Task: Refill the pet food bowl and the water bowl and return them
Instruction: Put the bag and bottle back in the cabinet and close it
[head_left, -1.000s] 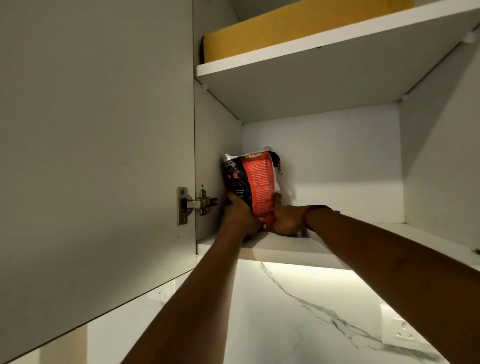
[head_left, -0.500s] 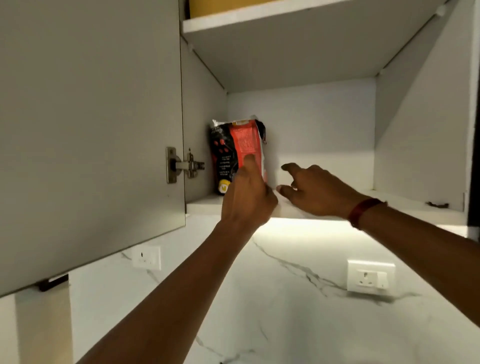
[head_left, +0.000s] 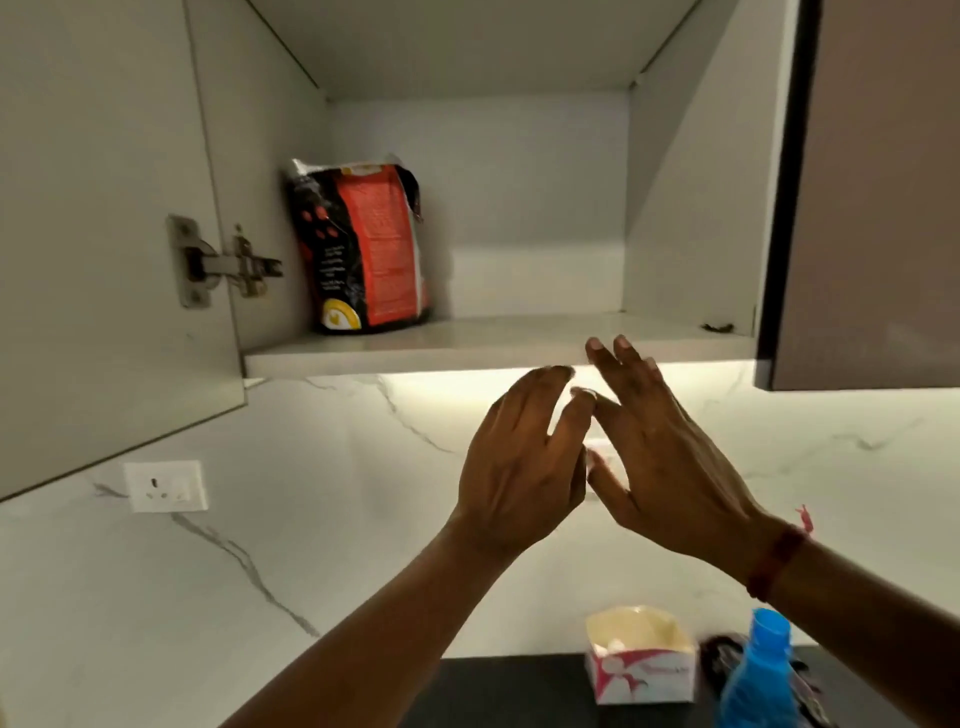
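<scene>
Overhead, a glossy red-and-black crinkled plastic pet food bag (head_left: 363, 249) stood upright at the left end of the smooth white cabinet shelf (head_left: 519, 340), close beside the cabinet's left wall. Its torn top was ragged and flared open, and a yellow round badge showed near its bottom corner. How far back from the shelf's front edge it sat could not be told from so low an angle.

Both hands were raised below the front edge of the shelf, near its middle, and neither touched the bag. The left hand (head_left: 519, 467) had its fingers loosely spread and slightly curved, holding nothing. The right hand (head_left: 670, 467), with a red thread bracelet (head_left: 776, 561) on the wrist, had its fingers straight and apart, also holding nothing. The two hands were just beside each other, and the bag lay well up and to the left of them.

The flat matt cabinet door (head_left: 104, 208) hung open on a metal hinge (head_left: 223, 262). Beneath ran a white marble wall (head_left: 311, 519) with grey veins and a square white socket (head_left: 166, 486). On the dark counter (head_left: 493, 691) stood a small open paper carton (head_left: 641, 660) and, just beside it, a blue plastic bottle (head_left: 763, 675).
</scene>
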